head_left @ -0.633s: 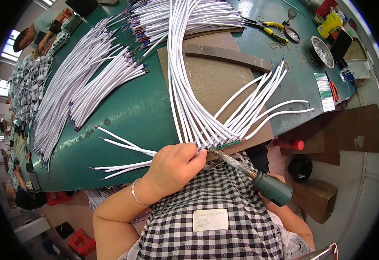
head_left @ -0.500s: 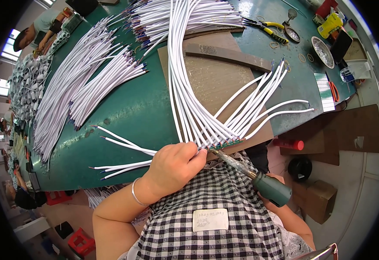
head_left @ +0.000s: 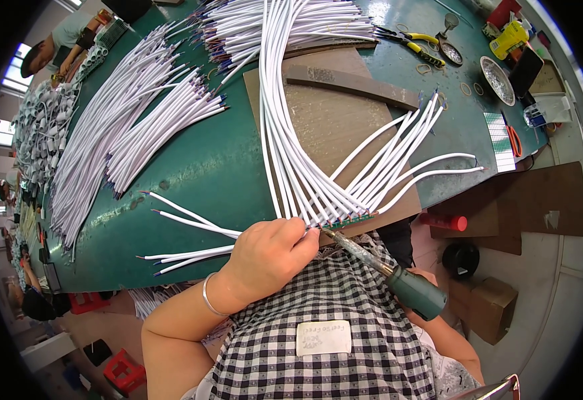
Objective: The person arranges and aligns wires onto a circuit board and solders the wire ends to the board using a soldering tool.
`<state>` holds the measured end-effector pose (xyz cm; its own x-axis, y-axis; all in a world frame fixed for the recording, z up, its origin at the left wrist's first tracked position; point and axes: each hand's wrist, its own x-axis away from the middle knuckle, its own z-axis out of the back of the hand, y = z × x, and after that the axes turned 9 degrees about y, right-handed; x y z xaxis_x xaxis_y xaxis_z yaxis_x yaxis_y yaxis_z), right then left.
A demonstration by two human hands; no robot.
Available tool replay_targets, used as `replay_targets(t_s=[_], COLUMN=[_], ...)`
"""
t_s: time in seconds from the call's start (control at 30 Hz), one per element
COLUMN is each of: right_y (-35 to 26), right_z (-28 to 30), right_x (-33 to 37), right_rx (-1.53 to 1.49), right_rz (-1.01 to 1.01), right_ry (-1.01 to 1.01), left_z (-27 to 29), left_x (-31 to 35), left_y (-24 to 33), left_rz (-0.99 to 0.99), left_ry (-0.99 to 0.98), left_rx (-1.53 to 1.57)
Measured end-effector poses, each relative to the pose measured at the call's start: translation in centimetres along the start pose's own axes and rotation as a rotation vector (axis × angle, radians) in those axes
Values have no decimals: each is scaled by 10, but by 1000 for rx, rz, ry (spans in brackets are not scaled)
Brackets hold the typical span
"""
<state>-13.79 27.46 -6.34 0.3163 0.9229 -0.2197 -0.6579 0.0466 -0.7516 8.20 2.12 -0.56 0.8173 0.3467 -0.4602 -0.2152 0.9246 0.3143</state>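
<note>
Firmly together, left fingers around white cables

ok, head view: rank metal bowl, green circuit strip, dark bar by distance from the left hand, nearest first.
From the left hand:
1. Green circuit strip: right beside it, on its right.
2. Dark bar: farther up the table, to the right.
3. Metal bowl: far right of the table.

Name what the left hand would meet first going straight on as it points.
The left hand would probably meet the white wires at the green board, though the soldering iron's tip is close and depth is unclear.
</note>
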Motion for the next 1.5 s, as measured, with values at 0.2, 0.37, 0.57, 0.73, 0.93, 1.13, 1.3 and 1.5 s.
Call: replay_targets(t_s=[0.2,0.37,0.57,0.73,0.93,1.13,1.3,1.5], right_y=[-21,-22,-21,3,-10,-5,-16,-26], right_z=[-11,-5,-2,-4,-7,-3,0,6], right_x=[-26,-27,-24,-10,-13,-9,-15,-40], right_rx=[-582,-442,-373,-262,-424,-321,-416,-421], right_rz=[-162,-296,-326,-204,-295,-236,-341,-251], right_ry=[189,205,105,153,235,201,227,157], left_z=[-1,-1,4,15,34,20,18,17], left_x=[-3,-4,-1,-13,-46,-46,-51,-24], left_y=[-2,-3,3,-9,-143,-205,-135,-13], left_rz=[-25,-43,-26,7,184,307,388,28], left_ry=[20,46,0,30,361,359,402,-5], left_rx=[-15,-33,-95,-40,-276,-489,45,-47])
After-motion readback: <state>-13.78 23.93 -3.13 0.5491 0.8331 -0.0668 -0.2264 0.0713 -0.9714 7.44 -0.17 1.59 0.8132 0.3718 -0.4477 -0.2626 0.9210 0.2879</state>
